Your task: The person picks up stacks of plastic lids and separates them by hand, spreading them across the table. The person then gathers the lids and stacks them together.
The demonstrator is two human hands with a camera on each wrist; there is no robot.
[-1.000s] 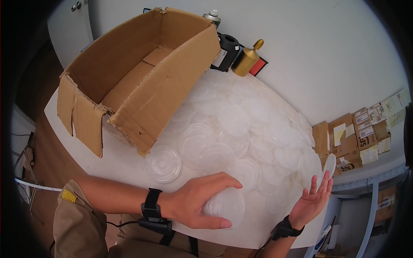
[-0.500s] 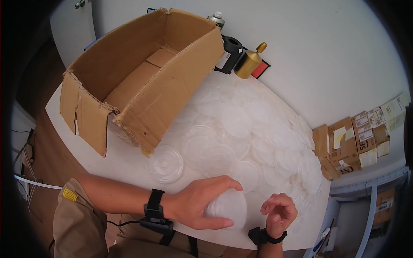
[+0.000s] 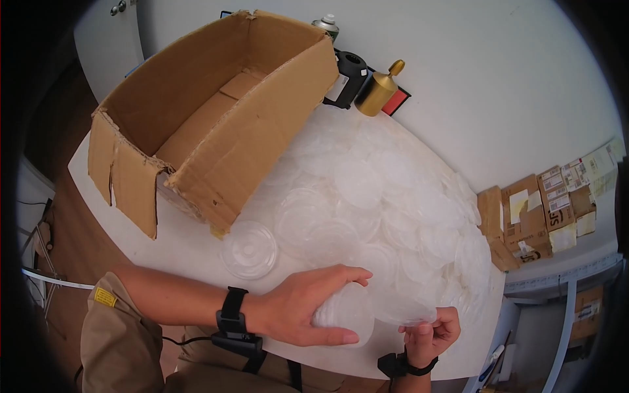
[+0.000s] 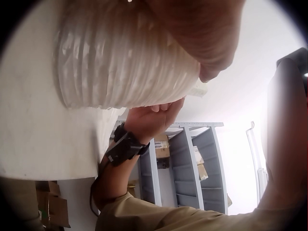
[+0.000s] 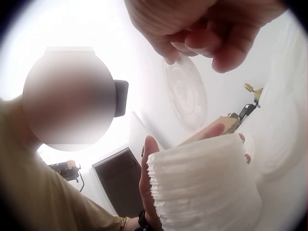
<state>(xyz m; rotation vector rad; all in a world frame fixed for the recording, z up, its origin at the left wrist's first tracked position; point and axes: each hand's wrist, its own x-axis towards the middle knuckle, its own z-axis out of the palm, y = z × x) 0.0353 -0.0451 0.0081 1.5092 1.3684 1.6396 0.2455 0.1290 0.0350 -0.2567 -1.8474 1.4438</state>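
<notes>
My left hand [image 3: 298, 310] curls round a thick stack of clear round plastic lids [image 3: 345, 316] near the table's front edge; the ribbed side of the stack [image 4: 120, 62] fills the upper left wrist view. Just right of the stack, my right hand [image 3: 432, 334] pinches a single clear lid [image 3: 407, 311] by its rim. In the right wrist view that lid [image 5: 186, 94] hangs from the fingertips above the stack [image 5: 202, 180], apart from it. A loose heap of similar lids [image 3: 419, 196] spreads over the table behind both hands.
A large open cardboard box [image 3: 255, 124] stands at the back left. One lid [image 3: 249, 250] lies by its near corner. Behind are a gold container [image 3: 375, 95], a black device [image 3: 347, 78] and a spray can [image 3: 325, 26]. Cartons [image 3: 531, 216] stand right of the table [image 3: 177, 252].
My right hand has come down and left from the table's right side, where it held up a lid; it was empty-looking half a second ago and now pinches a lid beside the stack.
</notes>
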